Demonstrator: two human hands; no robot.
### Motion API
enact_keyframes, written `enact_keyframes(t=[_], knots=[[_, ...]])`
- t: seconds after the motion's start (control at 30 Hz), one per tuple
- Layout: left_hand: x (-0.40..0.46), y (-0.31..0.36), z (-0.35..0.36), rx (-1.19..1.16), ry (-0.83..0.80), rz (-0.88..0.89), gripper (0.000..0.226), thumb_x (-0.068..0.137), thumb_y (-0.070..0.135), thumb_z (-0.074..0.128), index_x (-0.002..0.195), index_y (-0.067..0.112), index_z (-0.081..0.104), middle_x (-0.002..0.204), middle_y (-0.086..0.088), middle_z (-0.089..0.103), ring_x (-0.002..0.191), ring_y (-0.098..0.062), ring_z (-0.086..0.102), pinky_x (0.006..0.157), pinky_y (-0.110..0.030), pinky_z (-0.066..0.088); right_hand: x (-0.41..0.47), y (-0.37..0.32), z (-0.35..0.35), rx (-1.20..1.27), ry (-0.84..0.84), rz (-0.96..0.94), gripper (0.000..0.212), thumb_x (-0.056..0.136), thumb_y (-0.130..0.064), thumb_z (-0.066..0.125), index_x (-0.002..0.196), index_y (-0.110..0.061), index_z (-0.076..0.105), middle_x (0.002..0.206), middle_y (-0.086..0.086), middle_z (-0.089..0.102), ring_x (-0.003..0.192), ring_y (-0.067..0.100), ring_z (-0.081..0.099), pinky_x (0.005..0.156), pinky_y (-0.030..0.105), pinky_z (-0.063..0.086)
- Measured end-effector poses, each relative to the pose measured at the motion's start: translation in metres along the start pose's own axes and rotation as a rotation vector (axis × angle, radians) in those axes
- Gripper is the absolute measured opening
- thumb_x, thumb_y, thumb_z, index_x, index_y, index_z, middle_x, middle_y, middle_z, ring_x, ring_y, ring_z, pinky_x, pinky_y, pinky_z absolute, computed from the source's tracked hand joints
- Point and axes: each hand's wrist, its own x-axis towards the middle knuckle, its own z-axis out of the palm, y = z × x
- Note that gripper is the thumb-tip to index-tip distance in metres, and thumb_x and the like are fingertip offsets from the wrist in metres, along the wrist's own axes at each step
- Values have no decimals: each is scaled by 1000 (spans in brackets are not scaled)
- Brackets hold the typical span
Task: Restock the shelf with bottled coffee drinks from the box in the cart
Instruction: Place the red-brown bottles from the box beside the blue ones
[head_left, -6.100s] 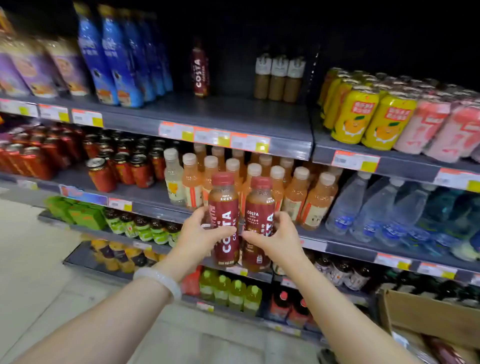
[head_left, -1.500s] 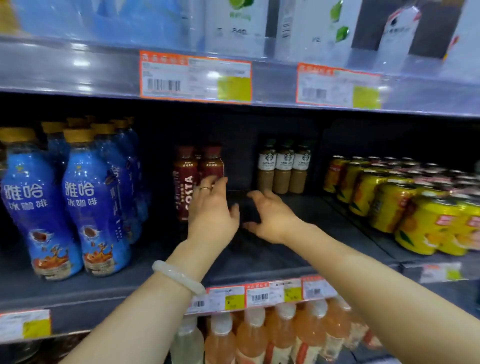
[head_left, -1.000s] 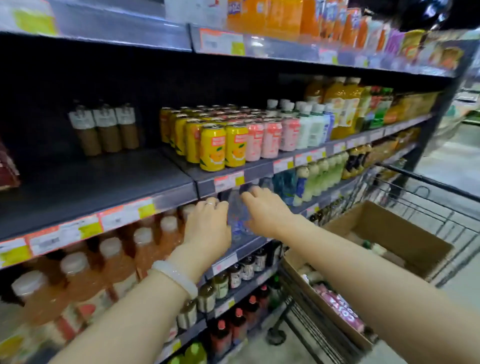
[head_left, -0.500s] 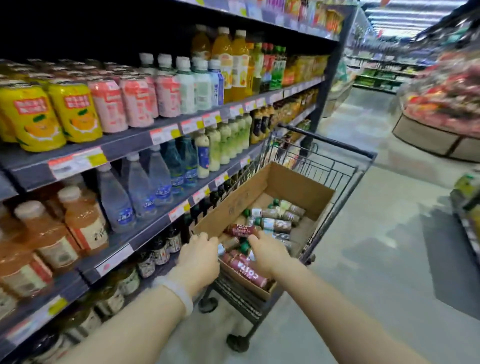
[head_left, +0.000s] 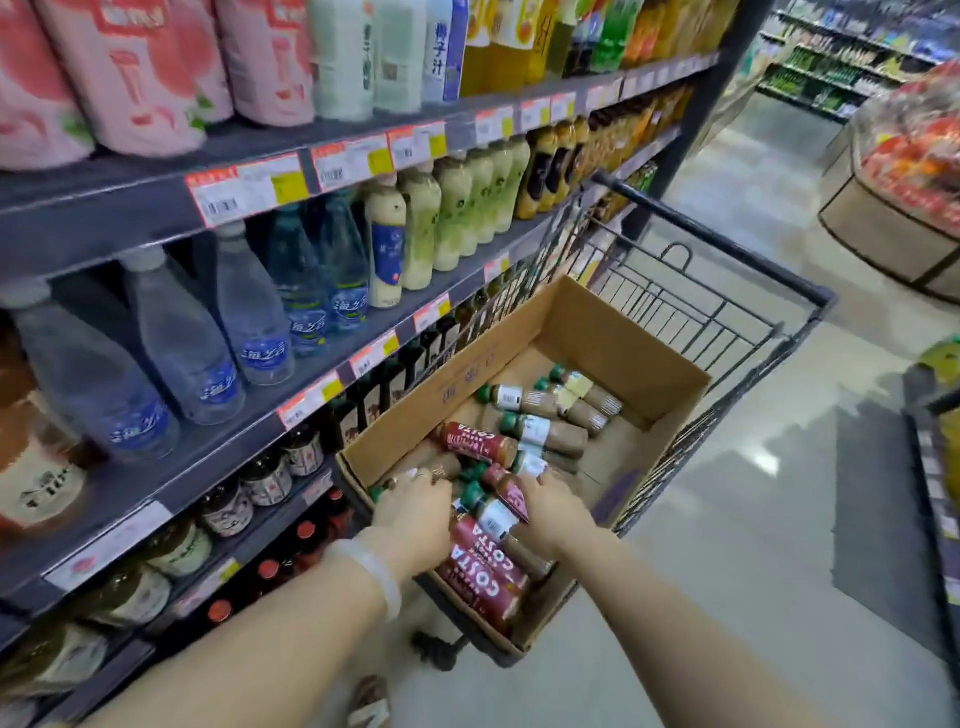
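An open cardboard box (head_left: 615, 335) sits in a wire cart (head_left: 719, 244) beside the shelf. Several coffee bottles lie loose in it: dark red Costa bottles (head_left: 480, 571) at the near end and brown green-capped bottles (head_left: 543, 431) further in. Both my hands are down inside the box's near end. My left hand (head_left: 413, 512), with a pale bangle at the wrist, curls its fingers over a brown bottle (head_left: 434, 462). My right hand (head_left: 558, 514) grips a red Costa bottle (head_left: 508, 488) lying among the others.
The shelf unit (head_left: 156, 218) runs along the left with water bottles (head_left: 254, 317), pale green drinks (head_left: 452, 218) and small dark bottles low down. The cart stands tight against it. To the right are the aisle floor (head_left: 753, 519) and a round produce display (head_left: 904, 208).
My hands left the two Costa bottles on the upper shelf, and my view swung right and down to the cart. Both hands have dropped into the box and now close on bottles.
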Motion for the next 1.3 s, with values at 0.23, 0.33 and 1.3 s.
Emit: enact_keyframes(t=[0.23,0.33,1.3], knots=[[52,-14,9,-54,-108,-22,48,90,32,51,135,19,40,134,-5,40,124,-27,40,98,-37,40,56,27,27,98,-131,99,59,84,-30,59,134,-9,36,129,16,44,119,35,46,95,37,41],[64,-14,14,-56,-140,-34,48,90,31,51,135,18,40,135,-5,40,124,-27,41,99,-37,40,75,40,39,135,-172,150,64,84,-26,62,137,-9,30,134,16,42,122,34,43,98,37,41],[106,58,95,-680,-281,-993,44,82,34,61,119,10,53,119,-7,59,97,-21,61,70,-24,43,191,127,87,641,-668,-34,63,39,-36,88,93,-15,63,99,8,72,94,28,69,87,51,54]])
